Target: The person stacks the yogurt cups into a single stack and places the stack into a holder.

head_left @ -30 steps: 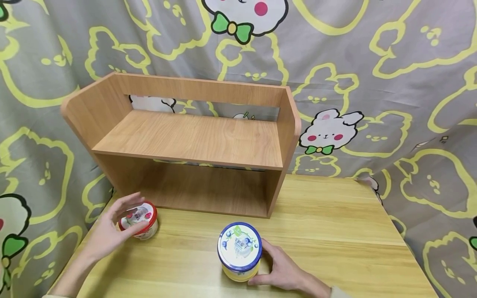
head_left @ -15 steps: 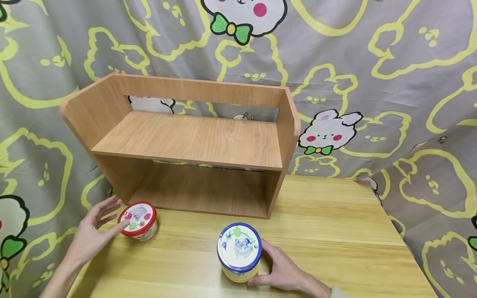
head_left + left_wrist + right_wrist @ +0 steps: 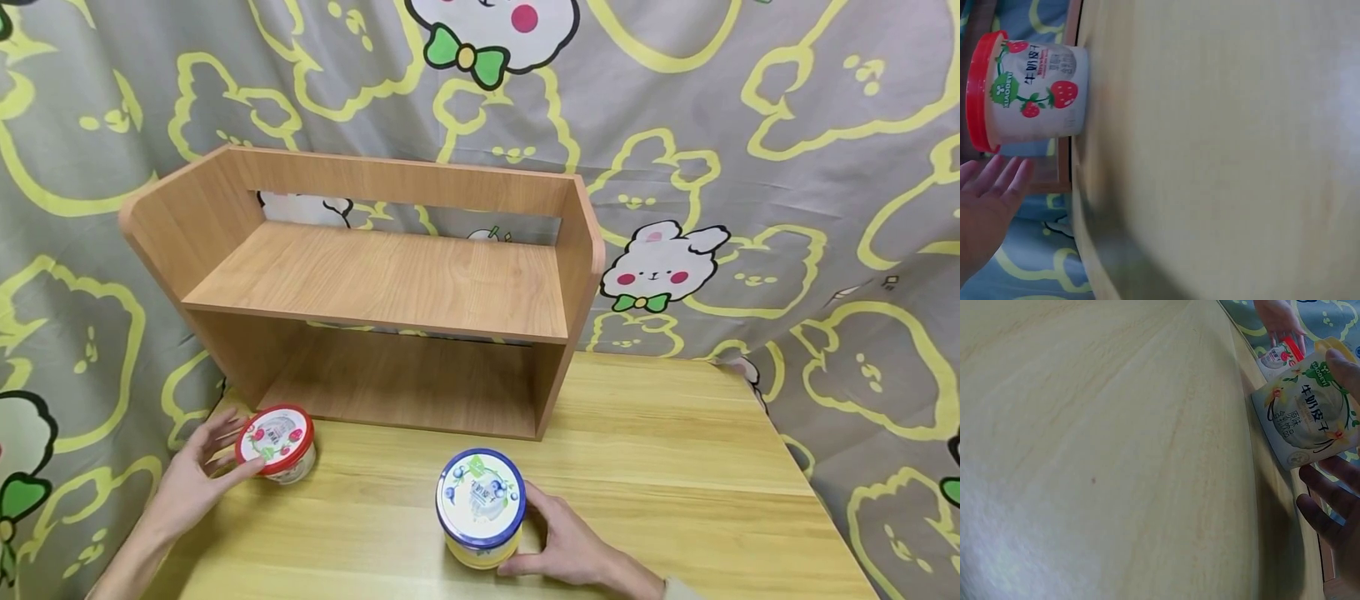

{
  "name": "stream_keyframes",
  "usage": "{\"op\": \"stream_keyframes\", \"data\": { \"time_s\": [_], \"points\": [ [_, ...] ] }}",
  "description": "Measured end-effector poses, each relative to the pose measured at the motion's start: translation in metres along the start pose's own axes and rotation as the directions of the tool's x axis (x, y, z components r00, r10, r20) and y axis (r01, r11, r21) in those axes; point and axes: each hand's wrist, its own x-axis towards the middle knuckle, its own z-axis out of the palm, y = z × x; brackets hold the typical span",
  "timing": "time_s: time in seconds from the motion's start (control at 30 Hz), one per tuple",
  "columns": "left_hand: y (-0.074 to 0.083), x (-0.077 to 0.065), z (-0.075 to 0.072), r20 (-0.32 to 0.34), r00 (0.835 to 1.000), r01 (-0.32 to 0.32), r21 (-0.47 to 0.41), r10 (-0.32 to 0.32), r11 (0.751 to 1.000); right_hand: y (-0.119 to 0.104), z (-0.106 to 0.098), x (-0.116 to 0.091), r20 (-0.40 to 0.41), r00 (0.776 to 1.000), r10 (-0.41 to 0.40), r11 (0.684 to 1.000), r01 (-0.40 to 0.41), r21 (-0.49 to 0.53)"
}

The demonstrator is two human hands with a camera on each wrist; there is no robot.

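A strawberry-print tub (image 3: 1041, 94) with a red lid (image 3: 275, 439) stands on the table by the shelf's left front corner. My left hand (image 3: 191, 483) is beside it with fingers extended; the left wrist view shows them close to the lid, not wrapped round the tub. Front and centre is a blue-lidded tub (image 3: 480, 497) with blueberry print, which appears stacked on a yellow-lidded tub (image 3: 1310, 412) with flower print. My right hand (image 3: 566, 542) holds the lower tub from the right, thumb on its near side and index finger behind. The other right fingers (image 3: 1319, 519) are spread.
A two-tier wooden shelf (image 3: 375, 325) stands at the back left of the wooden table (image 3: 675, 467). A grey curtain (image 3: 750, 183) with yellow cartoon outlines hangs behind and along both sides.
My left hand has drawn back leftward from over the red-lidded tub, then come slightly closer to its side again. The right hand and the stacked tubs have stayed put.
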Motion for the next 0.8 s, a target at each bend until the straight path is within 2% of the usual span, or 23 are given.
{"op": "stream_keyframes", "data": {
  "time_s": [0.17, 0.37, 0.63, 0.8],
  "points": [
    [-0.005, -0.002, 0.004, 0.038, 0.999, 0.019, -0.015, -0.019, 1.0, 0.0, 0.0, 0.0, 0.003, 1.0, 0.025, 1.0, -0.025, 0.014],
    [-0.006, -0.004, 0.009, 0.068, 0.997, 0.037, -0.017, -0.036, 0.999, 0.0, 0.0, 0.0, 0.003, 1.0, 0.016, 1.0, -0.016, 0.021],
    [-0.004, -0.005, 0.012, 0.063, 0.995, 0.076, -0.01, -0.075, 0.997, -0.001, 0.0, 0.0, -0.003, 1.0, 0.005, 1.0, -0.005, 0.009],
    [-0.004, -0.005, 0.013, 0.059, 0.991, 0.12, 0.04, -0.122, 0.992, 0.0, 0.0, 0.0, -0.002, 1.0, -0.003, 1.0, 0.003, 0.003]
  ]
}}
